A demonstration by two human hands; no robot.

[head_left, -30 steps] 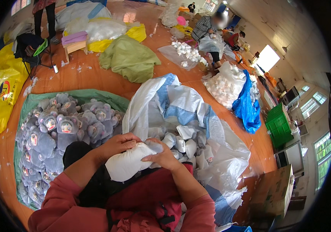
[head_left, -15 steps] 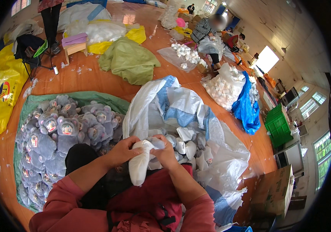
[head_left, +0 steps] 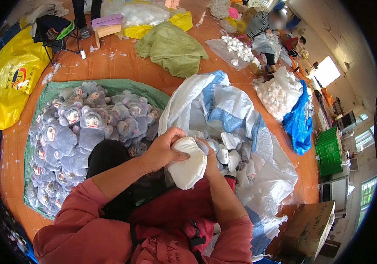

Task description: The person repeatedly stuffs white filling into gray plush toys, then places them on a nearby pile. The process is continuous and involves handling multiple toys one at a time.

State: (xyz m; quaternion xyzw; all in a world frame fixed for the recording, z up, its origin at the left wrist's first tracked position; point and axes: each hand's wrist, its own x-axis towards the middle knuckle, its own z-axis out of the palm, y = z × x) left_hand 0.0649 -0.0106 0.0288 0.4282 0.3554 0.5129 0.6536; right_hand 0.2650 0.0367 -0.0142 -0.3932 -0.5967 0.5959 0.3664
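Above my lap I hold a white stuffed cloth piece [head_left: 187,163], rounded and plump, its broad face turned up. My left hand [head_left: 167,148] grips its upper left side, with the thumb pressed on the front. At its far right edge my right hand [head_left: 212,159] closes on it, the fingers partly hidden behind. Just beyond lies an open white and blue woven sack [head_left: 234,112] with several similar white and grey stuffed pieces [head_left: 231,141] inside. To my left, grey plush dolls [head_left: 72,145] with printed faces are heaped on a green sheet [head_left: 47,94].
Olive cloth [head_left: 171,48] lies on the wooden floor ahead. A yellow bag [head_left: 14,75] and a folding chair [head_left: 54,33] stand at the far left. On the right are a blue bag [head_left: 300,125], a green crate [head_left: 328,152] and a cardboard box [head_left: 307,226]. People sit farther back.
The white stuffed piece has turned from narrow and hanging to broad side up, and my left thumb now lies across its face. The whole view has shifted a little.
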